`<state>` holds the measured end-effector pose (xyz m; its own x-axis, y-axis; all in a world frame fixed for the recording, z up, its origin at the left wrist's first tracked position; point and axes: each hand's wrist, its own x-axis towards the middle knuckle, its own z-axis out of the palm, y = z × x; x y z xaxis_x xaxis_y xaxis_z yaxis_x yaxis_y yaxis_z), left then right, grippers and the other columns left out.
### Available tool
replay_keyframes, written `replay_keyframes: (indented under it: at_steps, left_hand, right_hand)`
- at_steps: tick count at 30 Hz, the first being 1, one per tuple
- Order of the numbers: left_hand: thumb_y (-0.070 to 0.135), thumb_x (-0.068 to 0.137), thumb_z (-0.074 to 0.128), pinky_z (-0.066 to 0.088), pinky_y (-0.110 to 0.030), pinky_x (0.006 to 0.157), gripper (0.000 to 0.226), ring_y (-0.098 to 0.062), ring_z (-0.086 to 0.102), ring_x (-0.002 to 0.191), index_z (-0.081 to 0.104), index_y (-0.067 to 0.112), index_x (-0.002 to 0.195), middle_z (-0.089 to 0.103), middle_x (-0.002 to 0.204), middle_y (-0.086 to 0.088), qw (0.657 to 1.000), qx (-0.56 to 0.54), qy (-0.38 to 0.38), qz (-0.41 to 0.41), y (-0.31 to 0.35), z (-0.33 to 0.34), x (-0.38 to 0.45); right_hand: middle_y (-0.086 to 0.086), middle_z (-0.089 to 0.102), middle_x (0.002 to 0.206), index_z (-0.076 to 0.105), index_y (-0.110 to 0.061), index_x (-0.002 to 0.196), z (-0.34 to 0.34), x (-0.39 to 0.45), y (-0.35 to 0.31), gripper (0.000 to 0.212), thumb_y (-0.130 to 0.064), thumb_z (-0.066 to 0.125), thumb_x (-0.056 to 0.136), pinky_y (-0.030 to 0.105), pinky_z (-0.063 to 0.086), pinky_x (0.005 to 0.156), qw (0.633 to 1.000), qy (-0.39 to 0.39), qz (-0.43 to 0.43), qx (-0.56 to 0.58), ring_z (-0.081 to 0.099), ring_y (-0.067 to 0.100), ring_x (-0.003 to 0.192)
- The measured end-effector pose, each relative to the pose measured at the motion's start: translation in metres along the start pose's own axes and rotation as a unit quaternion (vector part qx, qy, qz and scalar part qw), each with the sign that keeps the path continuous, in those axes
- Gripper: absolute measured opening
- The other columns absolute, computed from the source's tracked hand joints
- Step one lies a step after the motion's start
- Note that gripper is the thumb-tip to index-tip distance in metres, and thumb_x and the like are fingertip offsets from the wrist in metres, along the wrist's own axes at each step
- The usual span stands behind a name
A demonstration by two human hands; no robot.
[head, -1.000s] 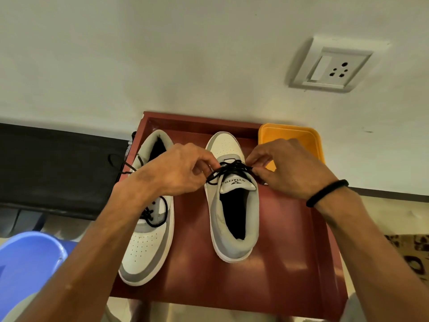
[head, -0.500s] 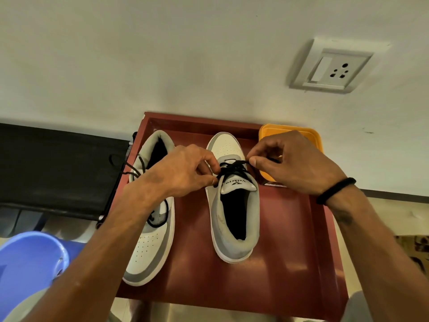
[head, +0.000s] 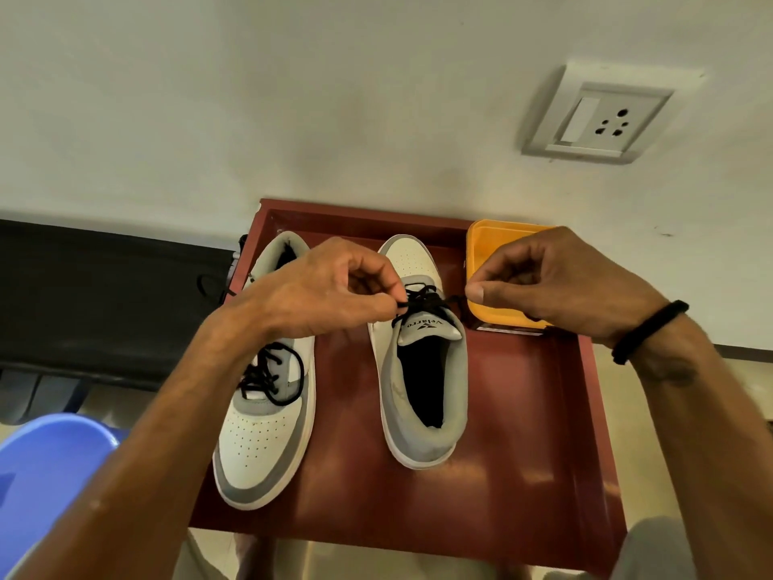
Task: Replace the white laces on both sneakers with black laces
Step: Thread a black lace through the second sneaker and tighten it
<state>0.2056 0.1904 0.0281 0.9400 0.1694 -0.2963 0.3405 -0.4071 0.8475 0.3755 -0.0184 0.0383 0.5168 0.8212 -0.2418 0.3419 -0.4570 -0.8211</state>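
Two white-and-grey sneakers lie on a dark red table (head: pixel 502 445). The right sneaker (head: pixel 422 383) points its toe at the wall and carries a black lace (head: pixel 426 301) above its tongue. My left hand (head: pixel 330 286) pinches one end of that lace at the shoe's left side. My right hand (head: pixel 556 282) pinches the other end and holds it out to the right, taut. The left sneaker (head: pixel 263 445) points its toe toward me, with a black lace (head: pixel 267 374) threaded through it; my left forearm covers its middle.
An orange tray (head: pixel 485 240) sits at the table's back right corner, partly behind my right hand. A wall with a socket plate (head: pixel 598 115) rises behind the table. A black surface (head: pixel 104 295) lies to the left, a blue plastic chair (head: pixel 46 475) at lower left.
My right hand has drawn its lace end further to the right, over the orange tray, so the knot is pulled tighter. My left hand stayed at the shoe's left side.
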Motion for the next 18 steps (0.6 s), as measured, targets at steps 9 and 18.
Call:
replay_keyframes:
  at_steps: [9,18]
  left_hand:
    - [0.013,0.085,0.076,0.057,-0.020,0.062,0.008,-0.013,0.072,0.058,0.076,0.016,0.077,0.074,0.068,0.002,0.991,0.109,0.021,-0.069,-0.015,-0.014,-0.004]
    - [0.013,0.086,0.078,0.062,-0.025,0.064,0.009,-0.010,0.072,0.057,0.074,0.018,0.079,0.073,0.067,0.001,0.973,0.198,0.037,-0.113,-0.020,-0.006,0.001]
  right_hand:
    - [-0.016,0.068,0.061,0.080,-0.014,0.084,-0.013,-0.002,0.010,0.009,-0.023,0.081,0.086,0.008,0.043,0.055,0.996,-0.031,0.044,-0.066,0.060,-0.003,0.056]
    - [-0.015,0.076,0.080,0.081,-0.025,0.083,-0.014,0.000,0.020,0.007,-0.032,0.081,0.086,0.019,0.045,0.070,0.984,-0.054,0.097,-0.140,0.064,-0.006,0.066]
